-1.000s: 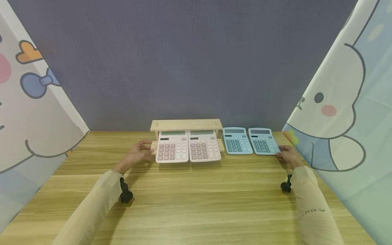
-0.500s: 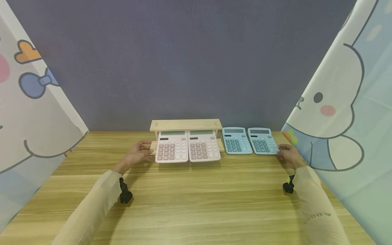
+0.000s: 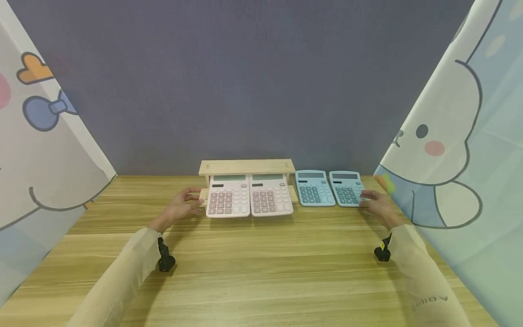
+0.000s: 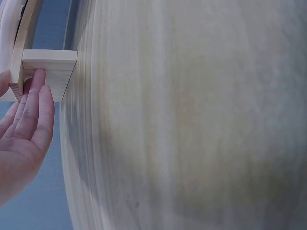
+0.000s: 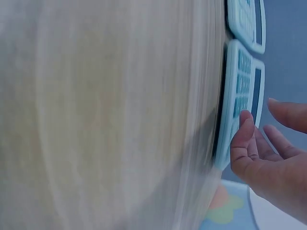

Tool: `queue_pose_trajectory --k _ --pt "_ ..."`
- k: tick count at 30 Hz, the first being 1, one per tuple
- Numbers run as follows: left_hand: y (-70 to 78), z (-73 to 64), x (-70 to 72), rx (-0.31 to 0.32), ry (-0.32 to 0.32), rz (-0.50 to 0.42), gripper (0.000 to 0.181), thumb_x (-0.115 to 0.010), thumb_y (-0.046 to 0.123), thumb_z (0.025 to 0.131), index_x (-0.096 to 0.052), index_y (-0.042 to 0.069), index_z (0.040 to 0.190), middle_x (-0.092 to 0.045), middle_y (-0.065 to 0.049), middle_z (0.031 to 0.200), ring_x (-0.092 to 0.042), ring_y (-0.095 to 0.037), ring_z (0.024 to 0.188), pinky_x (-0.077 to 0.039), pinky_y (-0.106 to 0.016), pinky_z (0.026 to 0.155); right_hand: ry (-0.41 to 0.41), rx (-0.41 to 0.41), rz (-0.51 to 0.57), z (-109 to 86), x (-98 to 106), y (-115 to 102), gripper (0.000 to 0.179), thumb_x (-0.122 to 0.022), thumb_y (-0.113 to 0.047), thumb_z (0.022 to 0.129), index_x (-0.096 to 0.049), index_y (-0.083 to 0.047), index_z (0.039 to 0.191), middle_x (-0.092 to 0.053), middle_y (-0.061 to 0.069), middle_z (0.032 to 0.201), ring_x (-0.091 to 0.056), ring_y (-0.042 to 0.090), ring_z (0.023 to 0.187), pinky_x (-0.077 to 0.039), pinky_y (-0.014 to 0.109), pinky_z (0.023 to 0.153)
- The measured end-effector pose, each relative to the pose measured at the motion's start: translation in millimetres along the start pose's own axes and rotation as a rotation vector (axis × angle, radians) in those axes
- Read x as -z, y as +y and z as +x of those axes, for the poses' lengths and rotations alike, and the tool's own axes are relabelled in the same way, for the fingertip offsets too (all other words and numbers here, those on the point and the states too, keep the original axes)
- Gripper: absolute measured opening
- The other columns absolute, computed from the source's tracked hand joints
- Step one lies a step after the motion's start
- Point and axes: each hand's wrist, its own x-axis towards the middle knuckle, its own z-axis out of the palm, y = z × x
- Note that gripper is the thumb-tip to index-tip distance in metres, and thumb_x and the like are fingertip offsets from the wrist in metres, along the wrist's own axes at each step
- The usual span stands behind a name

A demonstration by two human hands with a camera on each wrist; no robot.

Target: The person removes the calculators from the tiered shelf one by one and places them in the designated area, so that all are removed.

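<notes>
At the left end of a light wooden rack (image 3: pixel 247 166), my left hand (image 3: pixel 180 207) grips the lower board; in the left wrist view its thumb and fingers (image 4: pixel 32 112) lie on opposite sides of the wood. Two pink calculators, a left one (image 3: pixel 220 196) and a right one (image 3: pixel 271 195), lean side by side in this rack. To its right, two blue calculators, one nearer (image 3: pixel 313 188) and one farther right (image 3: pixel 344 187), lie on the table. Over the right blue one's lower right side hovers my right hand (image 3: pixel 381 208), fingers loosely bent with nothing between them and the thumb.
The wood-grain table (image 3: pixel 269 268) ends at a dark grey panel (image 3: pixel 253 91) behind the rack. Cartoon-printed cloth hangs on the left (image 3: pixel 53 150) and on the right (image 3: pixel 449 159), the latter close beside my right hand.
My right hand has left the right blue calculator's edge and shifted left over its lower right keys. The left hand keeps its grip on the rack; the calculators stay put.
</notes>
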Motion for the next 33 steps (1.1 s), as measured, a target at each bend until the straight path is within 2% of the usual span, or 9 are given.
queue_pose_trajectory --k 6,11,15,21,23,29,33 --pt "0.5 -1.2 0.6 -0.007 -0.002 0.020 0.057 -0.052 0.013 0.093 -0.023 -0.002 0.140 -0.034 -0.033 0.134 -0.049 -0.040 0.112 -0.052 -0.044 0.089 -0.067 0.082 0.003 -7.4 -12 -7 0.057 -0.048 -0.001 0.090 -0.019 0.017 0.135 -0.025 0.036 0.137 -0.054 -0.002 0.085 -0.052 0.028 0.086" --pt "1.0 -1.3 0.8 -0.011 -0.008 0.013 0.058 -0.052 0.013 0.093 -0.022 -0.003 0.140 -0.034 -0.034 0.133 -0.048 -0.042 0.113 -0.051 -0.044 0.090 -0.058 0.103 -0.040 -10.5 -22 -10 0.055 -0.051 -0.003 0.089 -0.026 0.015 0.134 -0.031 0.034 0.136 -0.053 -0.006 0.083 -0.053 0.025 0.082" --pt "0.9 -1.2 0.7 -0.011 -0.010 0.015 0.059 -0.052 0.014 0.093 -0.022 -0.003 0.141 -0.034 -0.033 0.133 -0.048 -0.042 0.113 -0.051 -0.044 0.090 -0.044 0.093 -0.059 -10.0 -31 -12 0.053 -0.052 -0.006 0.091 -0.029 0.013 0.134 -0.035 0.033 0.136 -0.050 -0.007 0.085 -0.052 0.028 0.084" --pt "0.2 -1.2 0.4 -0.009 -0.003 0.017 0.060 -0.053 0.015 0.093 -0.022 -0.003 0.141 -0.035 -0.033 0.132 -0.051 -0.040 0.111 -0.051 -0.044 0.090 -0.068 0.088 -0.046 -11.1 -43 -18 0.051 -0.050 -0.004 0.091 -0.029 0.011 0.135 -0.036 0.031 0.136 -0.053 0.020 0.104 -0.049 0.036 0.086" --pt "0.2 -1.3 0.3 -0.009 -0.003 0.013 0.060 -0.053 0.015 0.093 -0.022 -0.003 0.141 -0.035 -0.033 0.132 -0.051 -0.039 0.110 -0.051 -0.044 0.090 -0.079 0.101 -0.039 -12.0 -47 -19 0.050 -0.050 -0.003 0.091 -0.030 0.011 0.134 -0.036 0.031 0.135 -0.054 0.023 0.104 -0.050 0.037 0.085" --pt "0.4 -1.1 0.0 -0.012 -0.004 0.022 0.060 -0.053 0.016 0.093 -0.022 -0.003 0.141 -0.035 -0.033 0.132 -0.051 -0.039 0.111 -0.051 -0.045 0.091 -0.118 0.153 0.040 -15.5 -57 -21 0.050 -0.049 0.001 0.089 -0.028 0.015 0.132 -0.034 0.036 0.133 -0.059 0.008 0.088 -0.054 0.038 0.081" --pt "-0.4 0.0 0.1 -0.012 -0.001 0.032 0.059 -0.053 0.015 0.093 -0.023 -0.002 0.141 -0.036 -0.033 0.132 -0.050 -0.039 0.112 -0.050 -0.044 0.092 -0.144 0.171 0.071 -17.0 -64 -23 0.049 -0.049 0.003 0.089 -0.028 0.016 0.132 -0.034 0.037 0.132 -0.059 0.007 0.087 -0.054 0.038 0.081"
